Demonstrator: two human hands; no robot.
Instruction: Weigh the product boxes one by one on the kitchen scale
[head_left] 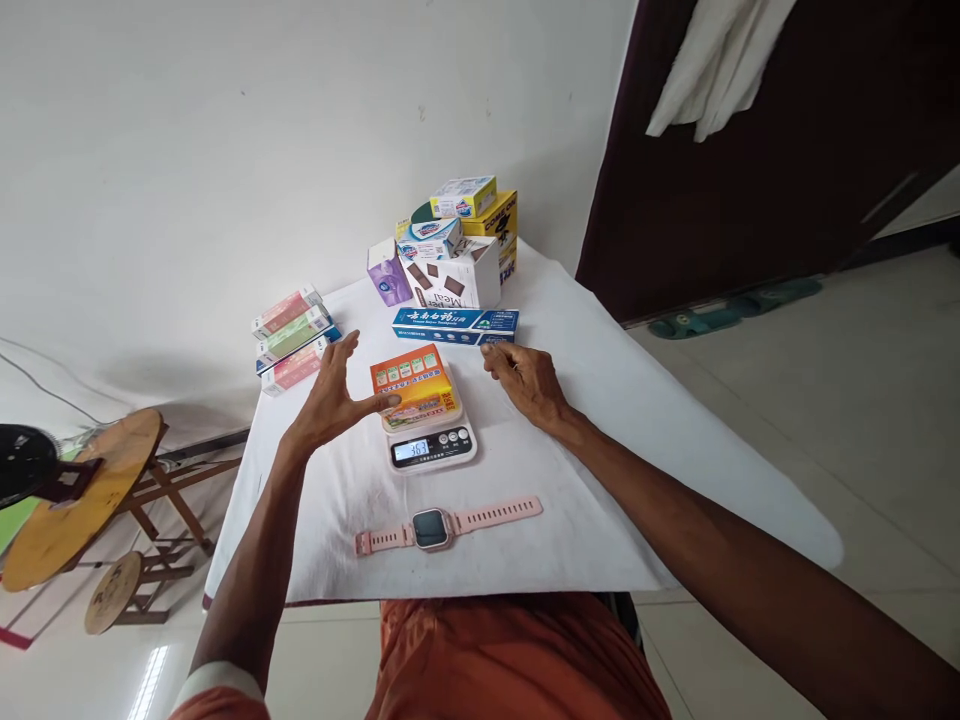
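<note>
An orange and yellow box (414, 383) rests on a small white kitchen scale (461, 450), whose lit display seems to read 363. My left hand (332, 395) is open at the box's left side. Its thumb overlaps the box's near left part, and I cannot tell if it touches. To the right of the scale, my right hand (531, 382) hovers with its fingers curled in and nothing visible in them. Just beyond its fingertips lies a long blue toothpaste box (455, 325). A smartwatch with a pink strap (431, 529) lies flat in front of the scale.
Several pink, green and blue boxes (295, 335) lie at the table's left. At the back are stacked a white box with chocolate pictures (450, 283), a purple box (388, 276), small soap boxes (463, 197) and a yellow box (508, 235). A white cloth (600, 450) covers the table.
</note>
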